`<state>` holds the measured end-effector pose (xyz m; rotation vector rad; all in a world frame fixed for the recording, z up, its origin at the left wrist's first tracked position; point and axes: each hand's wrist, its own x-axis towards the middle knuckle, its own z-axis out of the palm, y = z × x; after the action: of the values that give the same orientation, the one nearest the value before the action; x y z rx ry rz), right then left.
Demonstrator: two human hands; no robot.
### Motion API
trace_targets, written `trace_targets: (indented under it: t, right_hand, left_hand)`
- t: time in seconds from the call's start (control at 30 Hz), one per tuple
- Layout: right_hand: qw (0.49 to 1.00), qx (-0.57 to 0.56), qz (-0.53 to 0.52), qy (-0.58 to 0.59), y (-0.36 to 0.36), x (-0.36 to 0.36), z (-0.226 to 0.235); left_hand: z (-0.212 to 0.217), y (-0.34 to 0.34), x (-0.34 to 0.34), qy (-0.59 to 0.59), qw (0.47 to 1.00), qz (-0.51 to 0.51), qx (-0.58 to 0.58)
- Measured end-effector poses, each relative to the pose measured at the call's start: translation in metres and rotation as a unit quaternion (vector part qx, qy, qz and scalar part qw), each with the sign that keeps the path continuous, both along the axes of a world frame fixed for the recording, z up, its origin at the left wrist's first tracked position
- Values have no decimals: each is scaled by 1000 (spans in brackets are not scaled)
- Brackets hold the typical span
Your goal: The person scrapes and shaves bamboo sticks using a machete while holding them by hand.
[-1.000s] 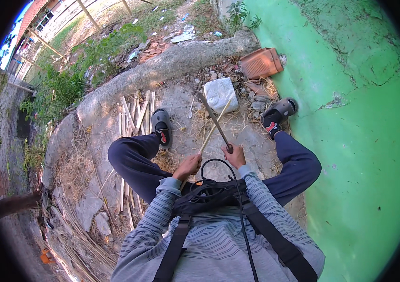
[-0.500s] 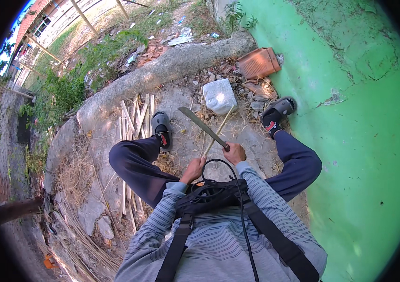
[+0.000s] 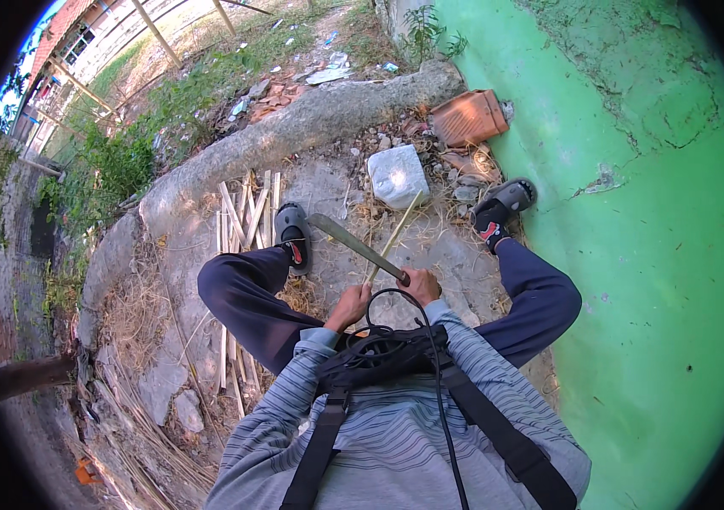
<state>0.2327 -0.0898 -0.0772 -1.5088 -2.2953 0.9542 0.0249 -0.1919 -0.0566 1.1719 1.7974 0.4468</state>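
My right hand (image 3: 421,286) is closed round the handle of a machete (image 3: 353,241), whose long blade points up and to the left. In my left hand (image 3: 350,307) I grip the near end of a thin pale bamboo strip (image 3: 399,226). The strip slants away to the right, and its far tip reaches the near edge of a whitish stone block (image 3: 398,176). Blade and strip cross just ahead of my hands; whether they touch I cannot tell. A black cable (image 3: 420,316) loops beside both hands and hides part of them.
Split bamboo strips (image 3: 247,212) lie in a pile beside my left shoe (image 3: 293,237). A green wall (image 3: 634,280) stands close on the right, with an orange roof tile (image 3: 469,117) leaning near it. A low curved concrete ridge (image 3: 294,119) runs across the far side.
My right hand has drawn slightly back and left with the machete, and its blade tip has swung left and nearer. The left hand and the bamboo strip have barely moved.
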Motion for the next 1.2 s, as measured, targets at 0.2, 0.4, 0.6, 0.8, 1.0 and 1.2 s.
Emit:
trace_targets:
  t: [0.2,0.4,0.6,0.8,1.0,1.2]
  right_hand:
    - [1000,15,9,-11,-4,0,5]
    - [1000,17,11,-23,-5,0,3]
    - [1000,7,5,-17,-6,1,2]
    - [1000,2,-3,-13,-5,-1,3]
    - [999,38,-6,-31,10,-7,0]
    - [999,27,-22,25,-9,-20,7]
  left_hand:
    - [-2,-4,1,10,1000,2,23]
    - [-3,-4,1,5,1000,0,26]
    - [2,-3,2,7,999,-4,30]
    - [1,-4,1,10,1000,-6,26]
    - [14,-3,5,30,999,10,30]
    - [20,-3,-3,30,999,9,37]
